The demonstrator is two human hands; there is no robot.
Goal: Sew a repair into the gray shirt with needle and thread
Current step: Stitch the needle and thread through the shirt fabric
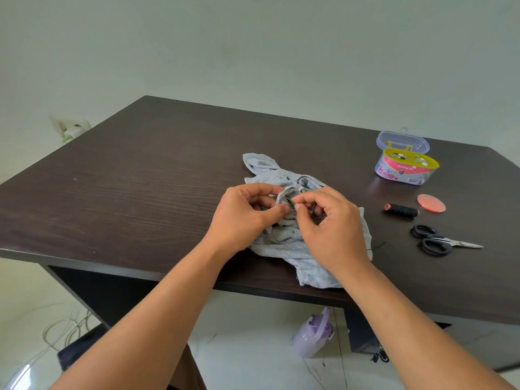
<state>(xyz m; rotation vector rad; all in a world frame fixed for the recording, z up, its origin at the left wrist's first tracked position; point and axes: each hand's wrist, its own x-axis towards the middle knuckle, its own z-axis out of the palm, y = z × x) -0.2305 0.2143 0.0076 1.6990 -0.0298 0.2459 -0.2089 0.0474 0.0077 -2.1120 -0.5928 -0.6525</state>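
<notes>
The gray shirt (284, 240) lies crumpled near the front edge of the dark table (140, 175). My left hand (244, 215) pinches a raised fold of the shirt between thumb and fingers. My right hand (329, 223) pinches a thin needle (287, 199) at that same fold, thumb and forefinger together. The needle's tip points into the cloth by the left thumb. A dark thread (378, 245) trails out from under the shirt on the right.
A spool of black thread (401, 211), a pink round disc (431, 202) and black-handled scissors (441, 240) lie on the right. An open sewing kit box (406, 164) stands behind them. A purple bottle (313, 334) sits on the floor under the table.
</notes>
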